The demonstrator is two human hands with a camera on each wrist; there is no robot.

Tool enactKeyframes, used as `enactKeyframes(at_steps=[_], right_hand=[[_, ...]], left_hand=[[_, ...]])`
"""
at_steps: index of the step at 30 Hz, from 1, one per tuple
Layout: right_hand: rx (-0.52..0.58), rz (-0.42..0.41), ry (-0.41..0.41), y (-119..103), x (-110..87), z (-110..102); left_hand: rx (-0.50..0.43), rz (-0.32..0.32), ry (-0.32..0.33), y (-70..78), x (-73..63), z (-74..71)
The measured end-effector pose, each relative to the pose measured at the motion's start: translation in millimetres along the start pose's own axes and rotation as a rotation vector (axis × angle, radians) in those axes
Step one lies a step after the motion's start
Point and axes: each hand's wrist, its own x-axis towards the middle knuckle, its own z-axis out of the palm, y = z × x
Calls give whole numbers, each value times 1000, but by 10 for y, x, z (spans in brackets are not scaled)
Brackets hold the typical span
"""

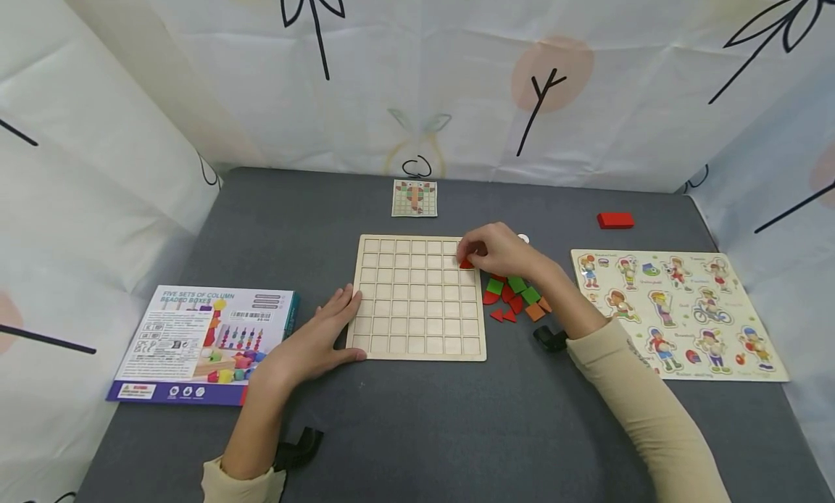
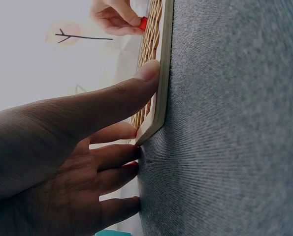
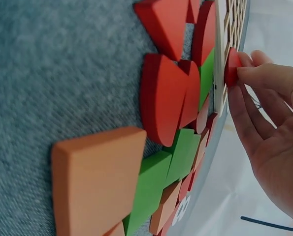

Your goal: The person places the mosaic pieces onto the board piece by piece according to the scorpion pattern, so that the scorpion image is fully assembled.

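Observation:
A wooden grid board [image 1: 417,300] of small square cells lies on the dark table. My left hand [image 1: 313,343] rests at the board's left edge, fingers spread, with the thumb along the near rim in the left wrist view. At the board's upper right corner, my right hand [image 1: 496,251] pinches a red wooden piece [image 3: 231,68] between thumb and fingers, right at the cells. Just right of the board lies a loose pile of flat pieces: green squares [image 1: 517,284], orange squares [image 1: 535,312], red triangles [image 1: 509,316] and red rounded pieces [image 3: 163,98].
A patterned card [image 1: 414,198] lies behind the board. On the left is a boxed bead set [image 1: 202,343]; on the right, a puzzle board with printed figures [image 1: 681,314]. A red block [image 1: 615,220] sits at the back right. White cloth walls [image 1: 457,90] surround the table.

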Motion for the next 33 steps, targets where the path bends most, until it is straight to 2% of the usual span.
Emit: enactKeyframes(at_steps=[9, 27, 33], right_hand=[[31, 16, -9, 14, -7, 44], [-56, -23, -11, 48, -17, 18], [-78, -7, -6, 52, -16, 31]], left_hand=[[6, -8, 2, -1, 1, 5], [4, -15, -8, 7, 7, -5], [4, -11, -9, 4, 10, 1]])
